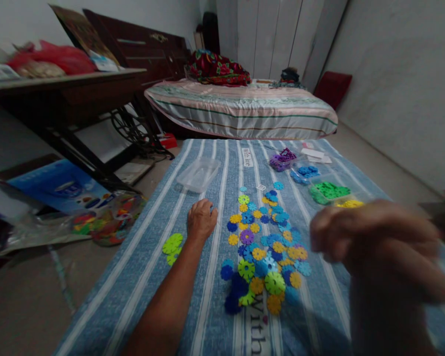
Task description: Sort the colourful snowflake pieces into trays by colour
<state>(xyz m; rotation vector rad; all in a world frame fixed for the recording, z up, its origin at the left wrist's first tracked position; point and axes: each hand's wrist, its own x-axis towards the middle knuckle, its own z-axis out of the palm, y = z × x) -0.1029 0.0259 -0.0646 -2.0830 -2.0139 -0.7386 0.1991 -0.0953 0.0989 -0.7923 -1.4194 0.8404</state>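
Note:
My left hand (202,217) rests low over the striped cloth, fingers curled and pressed together; a bit of blue shows at the fingertips, too small to name. Left of the forearm lie several lime-green notched plastic discs (172,243). To the hand's right spreads a loose pile of notched discs in blue, yellow-orange and lime green, with a purple disc (246,237) among them. My right hand (378,242) is raised at the right, large and smeared by motion, near a tub of green discs (331,192). Whatever it may hold cannot be made out.
An empty clear plastic tub (199,175) stands at the back left of the cloth-covered table (163,277). Tubs of purple pieces (283,159) and blue discs (304,173) stand at the back right, with yellow discs (350,203) beyond my right hand. A bed (241,109) lies behind.

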